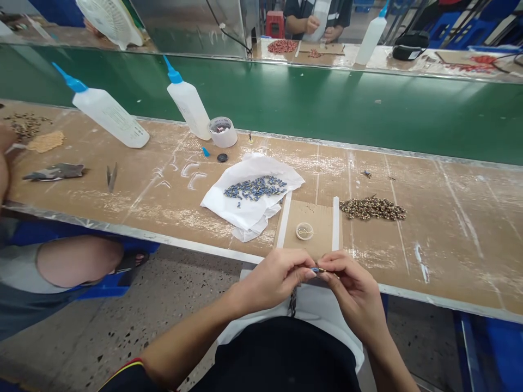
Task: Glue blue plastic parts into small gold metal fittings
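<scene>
At the table's front edge my left hand [275,279] pinches a small blue piece [314,269] between thumb and fingertips. The fingertips of my right hand [354,287] are closed on a small brass-coloured piece [321,270], which meets the blue one end to end. Whether the two are joined, I cannot tell. Just beyond my hands, a small round cup [300,238] with a thin curved thing in it sits on a cardboard pad [318,215]. Many small blue pieces [255,188] lie on white paper [216,198] to the left. A pile of brass-coloured pieces [372,209] lies right of the pad.
Two white bottles with blue nozzles, one upright [190,109] and one tilted [110,117], stand behind a tape roll [223,132] and tweezers [111,178]. A green belt [306,103] runs behind the table. Co-workers sit at left and across the belt.
</scene>
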Demonstrator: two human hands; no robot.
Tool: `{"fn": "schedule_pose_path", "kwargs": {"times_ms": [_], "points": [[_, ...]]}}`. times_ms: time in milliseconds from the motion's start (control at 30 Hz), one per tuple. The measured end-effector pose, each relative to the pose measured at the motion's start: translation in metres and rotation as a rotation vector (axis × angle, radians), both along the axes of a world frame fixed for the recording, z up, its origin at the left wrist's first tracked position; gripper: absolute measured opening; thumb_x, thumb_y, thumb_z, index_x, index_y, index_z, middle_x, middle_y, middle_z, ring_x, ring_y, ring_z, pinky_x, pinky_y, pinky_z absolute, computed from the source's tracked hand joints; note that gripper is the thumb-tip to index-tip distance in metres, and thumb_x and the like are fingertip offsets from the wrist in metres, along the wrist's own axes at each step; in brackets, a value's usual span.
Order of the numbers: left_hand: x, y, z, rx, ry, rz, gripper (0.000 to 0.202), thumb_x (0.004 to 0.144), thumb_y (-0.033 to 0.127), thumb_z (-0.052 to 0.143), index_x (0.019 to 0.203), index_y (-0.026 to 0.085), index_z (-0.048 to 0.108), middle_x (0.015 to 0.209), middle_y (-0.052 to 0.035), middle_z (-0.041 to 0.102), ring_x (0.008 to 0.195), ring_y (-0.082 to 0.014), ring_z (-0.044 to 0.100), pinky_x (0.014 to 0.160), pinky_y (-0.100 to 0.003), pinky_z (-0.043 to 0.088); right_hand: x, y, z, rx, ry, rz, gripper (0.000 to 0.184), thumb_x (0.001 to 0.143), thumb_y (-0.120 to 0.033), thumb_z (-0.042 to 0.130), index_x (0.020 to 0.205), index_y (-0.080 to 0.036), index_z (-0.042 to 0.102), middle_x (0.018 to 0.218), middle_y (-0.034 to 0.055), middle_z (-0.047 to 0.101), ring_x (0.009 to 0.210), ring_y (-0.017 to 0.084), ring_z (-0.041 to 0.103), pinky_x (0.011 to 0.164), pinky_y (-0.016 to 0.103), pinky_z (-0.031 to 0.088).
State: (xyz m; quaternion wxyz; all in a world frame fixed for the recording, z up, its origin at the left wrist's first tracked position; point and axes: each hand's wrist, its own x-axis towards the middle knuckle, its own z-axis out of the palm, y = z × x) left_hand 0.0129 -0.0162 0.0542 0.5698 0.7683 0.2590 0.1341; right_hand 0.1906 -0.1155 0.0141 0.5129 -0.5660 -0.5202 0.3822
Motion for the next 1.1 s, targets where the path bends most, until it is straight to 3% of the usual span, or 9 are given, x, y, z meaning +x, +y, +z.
{"fn": "schedule_pose_path", "kwargs": {"times_ms": [100, 200, 333, 633, 933, 1100], "points": [[0.0, -0.002, -0.007, 0.271, -0.05, 0.021, 0.024, 0.1, 0.02, 0.044, 0.089, 0.012, 0.064, 0.08, -0.0036, 0.061, 0.071, -0.0128, 0.054, 0.067, -0.024, 0.04, -0.004, -0.003, -0.003, -0.075, 0.151, -0.031, 0.006, 0.091, -0.022, 0.066, 0.095, -0.026, 0.067, 0.094, 0.0035, 0.065, 0.087, 0.017, 0.066, 0.075, 0.027, 0.056], [0.0, -0.003, -0.014, 0.39, -0.053, 0.028, 0.026, 0.101, 0.02, 0.043, 0.088, 0.012, 0.064, 0.079, -0.0041, 0.058, 0.071, -0.0134, 0.053, 0.065, -0.023, 0.04, -0.007, -0.004, -0.002, -0.109, 0.22, -0.064, 0.006, 0.089, -0.023, 0.068, 0.094, -0.025, 0.067, 0.092, 0.0023, 0.066, 0.085, 0.015, 0.066, 0.075, 0.024, 0.056], [0.001, -0.004, -0.014, 0.455, -0.083, 0.03, 0.026, 0.1, 0.018, 0.043, 0.087, 0.013, 0.065, 0.077, -0.0032, 0.056, 0.068, -0.0125, 0.052, 0.062, -0.022, 0.039, -0.008, -0.005, 0.001, -0.09, 0.17, -0.035, 0.003, 0.091, -0.022, 0.065, 0.089, -0.024, 0.066, 0.086, 0.0014, 0.066, 0.08, 0.014, 0.064, 0.071, 0.023, 0.054], [0.003, -0.008, -0.012, 0.552, 0.009, -0.022, 0.025, 0.09, 0.007, 0.041, 0.076, 0.016, 0.06, 0.068, -0.0014, 0.056, 0.059, -0.0125, 0.048, 0.055, -0.024, 0.034, -0.005, -0.004, 0.009, -0.105, -0.083, 0.09, 0.019, 0.094, -0.024, 0.059, 0.075, -0.021, 0.058, 0.074, 0.0017, 0.064, 0.064, 0.014, 0.056, 0.06, 0.026, 0.045], [0.0, -0.01, -0.012, 0.426, 0.113, 0.003, 0.023, 0.09, 0.007, 0.046, 0.074, 0.014, 0.061, 0.068, -0.0018, 0.058, 0.06, -0.0129, 0.051, 0.056, -0.024, 0.034, -0.01, 0.0, -0.002, -0.141, -0.043, 0.111, 0.02, 0.094, -0.024, 0.057, 0.075, -0.021, 0.056, 0.074, 0.0012, 0.063, 0.065, 0.014, 0.055, 0.062, 0.024, 0.044], [-0.008, 0.007, -0.007, 0.255, 0.211, -0.029, 0.023, 0.095, 0.017, 0.047, 0.085, 0.017, 0.068, 0.081, -0.0022, 0.067, 0.074, -0.0153, 0.061, 0.069, -0.024, 0.042, -0.015, 0.009, -0.005, -0.145, -0.005, 0.084, 0.018, 0.093, -0.029, 0.059, 0.078, -0.02, 0.062, 0.073, 0.0021, 0.066, 0.065, 0.015, 0.061, 0.062, 0.024, 0.047]]}}
